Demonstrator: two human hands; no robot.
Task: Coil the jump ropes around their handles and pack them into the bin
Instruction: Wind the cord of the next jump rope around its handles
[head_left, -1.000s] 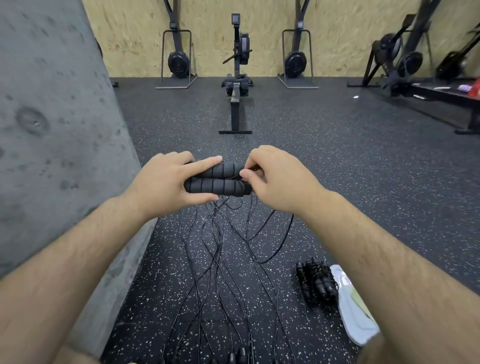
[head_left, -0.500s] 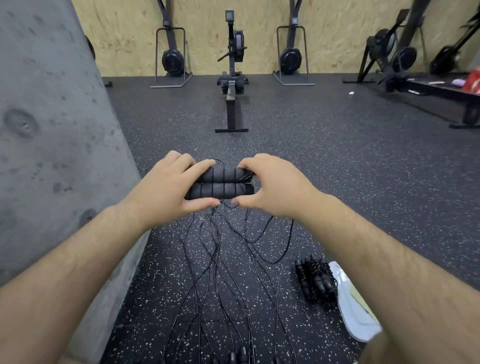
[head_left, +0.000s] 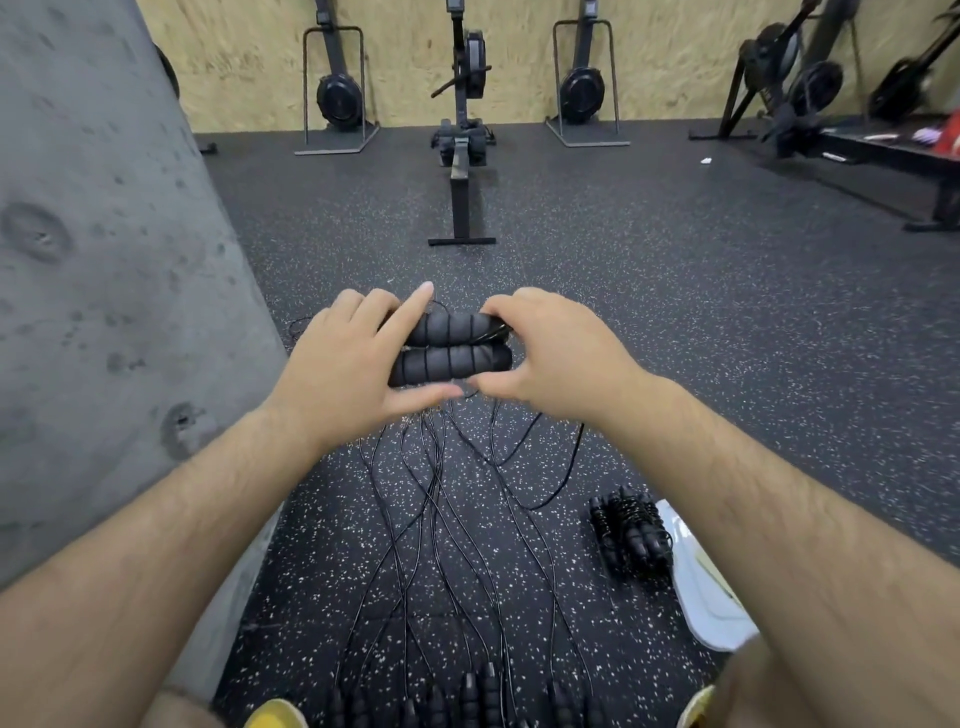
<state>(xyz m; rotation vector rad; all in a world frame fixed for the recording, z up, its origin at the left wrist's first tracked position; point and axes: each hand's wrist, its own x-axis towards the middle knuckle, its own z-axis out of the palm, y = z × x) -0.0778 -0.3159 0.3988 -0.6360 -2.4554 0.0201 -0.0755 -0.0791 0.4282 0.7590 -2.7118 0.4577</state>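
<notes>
Two black foam jump rope handles (head_left: 451, 348) lie side by side, held up over the floor. My left hand (head_left: 345, 366) grips their left ends, thumb underneath and index finger stretched over the top. My right hand (head_left: 550, 353) pinches the thin black rope at their right end. A few turns of rope cross the handles. Several loose black ropes (head_left: 447, 499) trail down over the floor to more handles (head_left: 467, 696) at the bottom edge. A coiled rope bundle (head_left: 631, 535) lies on the floor at the right. No bin is in view.
A grey concrete wall (head_left: 104, 291) stands close on the left. A white flat object (head_left: 701, 587) lies beside the coiled bundle. Rowing machines (head_left: 462, 130) and other gym gear stand along the far wooden wall. The floor is speckled black rubber.
My right hand has moved down and around the handles' right end with the rope. My left index finger has lifted and now points up over the top handle.
</notes>
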